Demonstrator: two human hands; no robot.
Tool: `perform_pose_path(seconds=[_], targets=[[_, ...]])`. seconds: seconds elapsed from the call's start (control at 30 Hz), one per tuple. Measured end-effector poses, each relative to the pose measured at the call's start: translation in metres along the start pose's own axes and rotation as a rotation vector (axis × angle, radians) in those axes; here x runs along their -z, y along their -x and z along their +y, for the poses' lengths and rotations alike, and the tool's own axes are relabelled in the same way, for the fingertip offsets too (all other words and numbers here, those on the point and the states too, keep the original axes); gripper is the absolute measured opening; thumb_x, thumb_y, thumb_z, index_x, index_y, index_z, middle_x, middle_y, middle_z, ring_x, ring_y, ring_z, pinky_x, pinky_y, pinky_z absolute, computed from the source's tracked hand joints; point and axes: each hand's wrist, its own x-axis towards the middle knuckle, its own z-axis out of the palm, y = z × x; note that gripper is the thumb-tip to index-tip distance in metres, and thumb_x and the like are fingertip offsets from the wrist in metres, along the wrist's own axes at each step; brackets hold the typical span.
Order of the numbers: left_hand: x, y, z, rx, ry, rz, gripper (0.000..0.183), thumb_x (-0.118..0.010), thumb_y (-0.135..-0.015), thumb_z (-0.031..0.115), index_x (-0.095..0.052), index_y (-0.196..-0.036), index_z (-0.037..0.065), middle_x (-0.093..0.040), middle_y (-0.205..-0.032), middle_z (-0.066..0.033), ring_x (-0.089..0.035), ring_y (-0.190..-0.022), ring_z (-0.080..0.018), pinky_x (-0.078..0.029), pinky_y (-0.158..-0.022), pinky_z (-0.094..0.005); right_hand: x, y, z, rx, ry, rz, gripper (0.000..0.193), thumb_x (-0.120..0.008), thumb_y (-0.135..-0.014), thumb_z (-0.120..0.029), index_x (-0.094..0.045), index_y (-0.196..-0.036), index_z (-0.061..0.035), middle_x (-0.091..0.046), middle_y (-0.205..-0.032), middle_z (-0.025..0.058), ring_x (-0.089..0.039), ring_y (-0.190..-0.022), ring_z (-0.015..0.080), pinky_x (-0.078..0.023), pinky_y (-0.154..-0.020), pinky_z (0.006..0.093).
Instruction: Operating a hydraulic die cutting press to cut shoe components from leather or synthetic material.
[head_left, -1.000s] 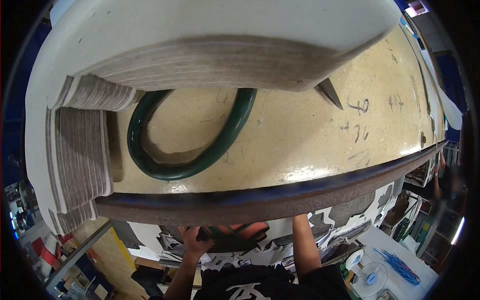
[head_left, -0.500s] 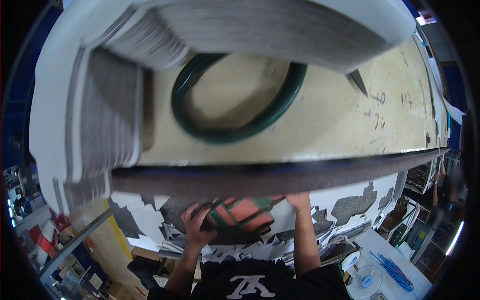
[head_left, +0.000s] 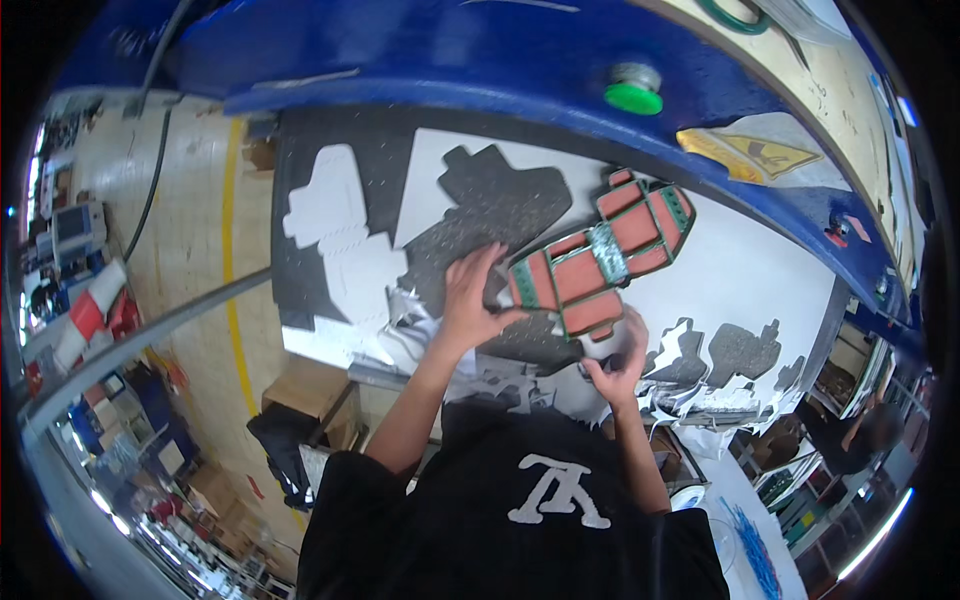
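A cutting die (head_left: pixel 632 226) with pink foam pads and green edges lies slanting across a white sheet (head_left: pixel 740 270) and the dark grey board (head_left: pixel 300 135) under it. My left hand (head_left: pixel 472 298) is at the die's left end, fingers and thumb spread on either side of its corner. Just below the die's lower edge is my right hand (head_left: pixel 622 362), thumb and fingers apart. Contact of either hand with the die is hard to tell. Left of my left hand lies a white cut-out piece (head_left: pixel 345 240). A die-shaped hole (head_left: pixel 500 185) in the sheet shows grey board.
A blue machine beam (head_left: pixel 450 70) with a green button (head_left: pixel 633 97) and yellow warning label (head_left: pixel 750 152) spans the far side. Torn white scraps (head_left: pixel 510 385) hang along the near edge. A metal rail (head_left: pixel 150 325) runs at left; another person (head_left: pixel 850 435) is at far right.
The view has shifted from the beam top, with its white stack and green ring, down to the board. The die, earlier between my hands, now lies farther right, with my hands beside it.
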Motion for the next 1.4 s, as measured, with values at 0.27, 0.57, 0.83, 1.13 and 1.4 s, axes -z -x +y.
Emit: perform_pose_path(seconds=[0.27,0.57,0.83,1.13,1.4], targets=[[0.003,0.010,-0.006,-0.028,0.077,0.003,0.122,-0.099,-0.064,0.026,-0.033,-0.164,0.006,-0.063,-0.151,-0.0119,-0.054,-0.141,-0.0346,-0.035,-0.119,-0.0510,-0.021,-0.003,-0.026,0.049,0.406,-0.028,0.074,-0.096,-0.074,-0.012,-0.060,-0.138,-0.0067,-0.048,-0.156,0.0276,-0.049,-0.144,0.0472,-0.040,-0.119,0.0524],[0.007,0.014,-0.008,-0.073,0.047,-0.007,0.087,-0.094,-0.069,0.018,-0.061,-0.149,0.016,-0.065,-0.145,-0.0112,-0.052,-0.144,-0.0323,-0.035,-0.119,-0.0500,-0.027,-0.011,-0.018,0.018,0.306,0.007,0.049,-0.089,-0.080,-0.005,-0.066,-0.124,-0.0063,-0.054,-0.155,0.0289,-0.048,-0.148,0.0466,-0.032,-0.126,0.0557],[0.011,0.007,-0.005,-0.071,0.111,-0.079,0.104,-0.096,-0.065,0.016,-0.050,-0.158,0.014,-0.062,-0.151,-0.0081,-0.048,-0.148,-0.0316,-0.031,-0.123,-0.0500,-0.024,-0.015,-0.013,0.085,0.323,0.036,0.055,-0.090,-0.079,-0.006,-0.065,-0.127,-0.0064,-0.055,-0.152,0.0280,-0.049,-0.146,0.0459,-0.035,-0.124,0.0542],[0.007,0.012,-0.006,-0.056,0.061,-0.034,0.093,-0.091,-0.074,0.015,-0.050,-0.158,0.013,-0.064,-0.151,-0.0077,-0.049,-0.147,-0.0313,-0.032,-0.122,-0.0501,-0.017,-0.015,-0.015,0.084,0.254,-0.024,0.055,-0.089,-0.079,-0.004,-0.064,-0.127,-0.0049,-0.057,-0.149,0.0281,-0.051,-0.144,0.0462,-0.043,-0.118,0.0496],[0.017,0.016,-0.009,-0.073,0.122,-0.080,0.097,-0.088,-0.075,0.011,-0.044,-0.161,0.012,-0.058,-0.154,-0.0165,-0.047,-0.149,-0.0348,-0.031,-0.124,-0.0506,-0.019,-0.010,-0.010,0.063,0.287,0.001,0.050,-0.087,-0.080,0.000,-0.064,-0.124,-0.0048,-0.057,-0.149,0.0297,-0.051,-0.145,0.0452,-0.042,-0.118,0.0492]])
